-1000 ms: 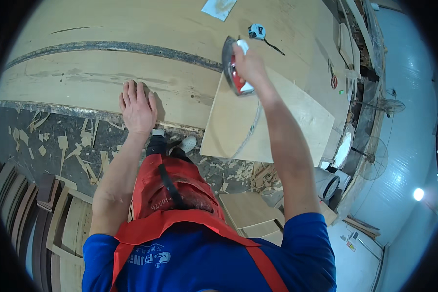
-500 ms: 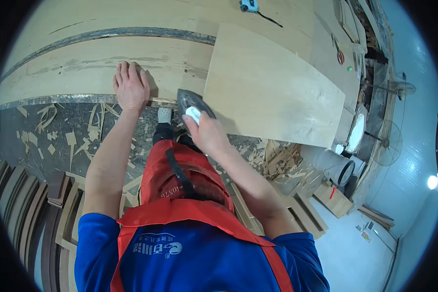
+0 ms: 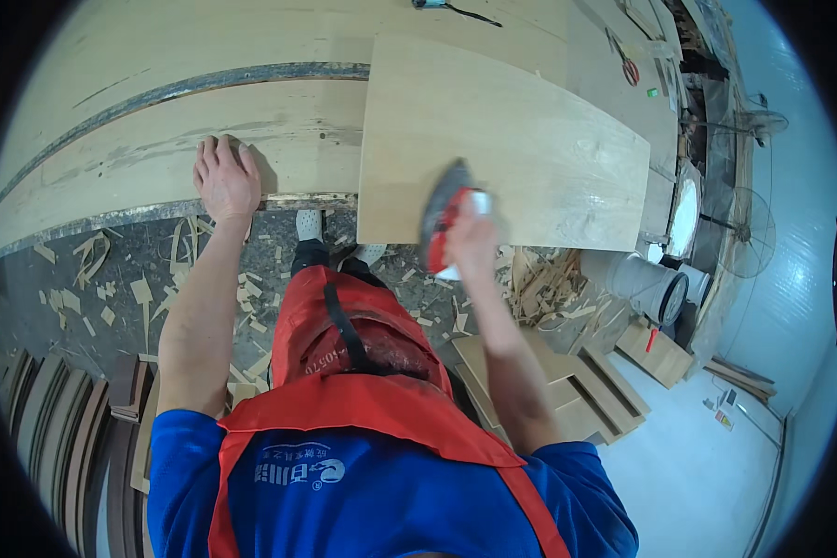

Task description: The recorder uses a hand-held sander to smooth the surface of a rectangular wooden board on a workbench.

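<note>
Head: iron (image 3: 446, 219), tip and axis forward

Left of the plywood panel (image 3: 530, 139), a bare stretch of the surface (image 3: 205, 37) gives passage from near to far, crossed by a dark strip (image 3: 214, 82); the left hand (image 3: 228, 181) blocks part of its near edge, its fingers (image 3: 225, 153) down on the wood. On the panel, the iron (image 3: 445, 219) and the right hand (image 3: 471, 246) obstruct the near edge, while room lies open to their far side and right. A tape measure (image 3: 430, 4) stands in the way beyond the panel, red-handled scissors (image 3: 631, 72) at far right.
</note>
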Available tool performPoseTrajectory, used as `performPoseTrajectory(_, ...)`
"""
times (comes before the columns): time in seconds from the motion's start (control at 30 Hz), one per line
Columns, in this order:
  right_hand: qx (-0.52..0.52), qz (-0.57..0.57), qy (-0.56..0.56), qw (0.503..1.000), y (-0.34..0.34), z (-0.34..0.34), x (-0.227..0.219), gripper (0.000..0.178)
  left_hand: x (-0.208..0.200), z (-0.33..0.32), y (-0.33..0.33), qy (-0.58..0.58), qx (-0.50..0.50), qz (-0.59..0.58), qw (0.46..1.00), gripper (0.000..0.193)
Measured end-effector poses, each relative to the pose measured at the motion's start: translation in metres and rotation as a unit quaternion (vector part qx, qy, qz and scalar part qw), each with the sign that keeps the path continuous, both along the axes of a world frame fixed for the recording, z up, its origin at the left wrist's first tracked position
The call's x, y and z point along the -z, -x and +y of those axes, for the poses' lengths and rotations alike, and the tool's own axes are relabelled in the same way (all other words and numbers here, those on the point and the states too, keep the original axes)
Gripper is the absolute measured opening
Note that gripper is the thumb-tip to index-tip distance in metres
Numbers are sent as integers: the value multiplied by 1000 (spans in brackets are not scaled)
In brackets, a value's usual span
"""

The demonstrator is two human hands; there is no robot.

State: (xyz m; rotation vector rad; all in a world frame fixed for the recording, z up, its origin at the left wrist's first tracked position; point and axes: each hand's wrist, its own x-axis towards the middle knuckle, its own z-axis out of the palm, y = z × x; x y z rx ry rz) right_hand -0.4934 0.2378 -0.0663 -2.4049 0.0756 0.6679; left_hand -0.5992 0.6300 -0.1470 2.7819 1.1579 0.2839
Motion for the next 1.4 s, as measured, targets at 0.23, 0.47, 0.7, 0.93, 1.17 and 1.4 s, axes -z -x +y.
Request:
performPoseTrajectory(0.23,-228,39,-13,973,55,88,-51,52,5,7,10,9,-6,11,1000,51)
performPoseTrajectory(0.47,-134,-122,138,974,-35,-67,-21,45,5,5,8,-20,-18,19,999,51)
performPoseTrajectory(0.7,156,-45,-103,981,-137,-58,-21,56,3,1,4,-13,-13,6,1000,49)
performPoseTrajectory(0.93,-227,-78,-30,970,-89,167,-22,66,2,6,7,0,-11,-5,1000,47)
performPoseTrajectory(1.17,-189,-77,38,978,-163,156,-24,66,-1,7,10,12,-11,-12,1000,46)
performPoseTrajectory(1.4,179,-29,-87,980,-251,137,-26,62,-11,5,3,10,5,-24,1000,47)
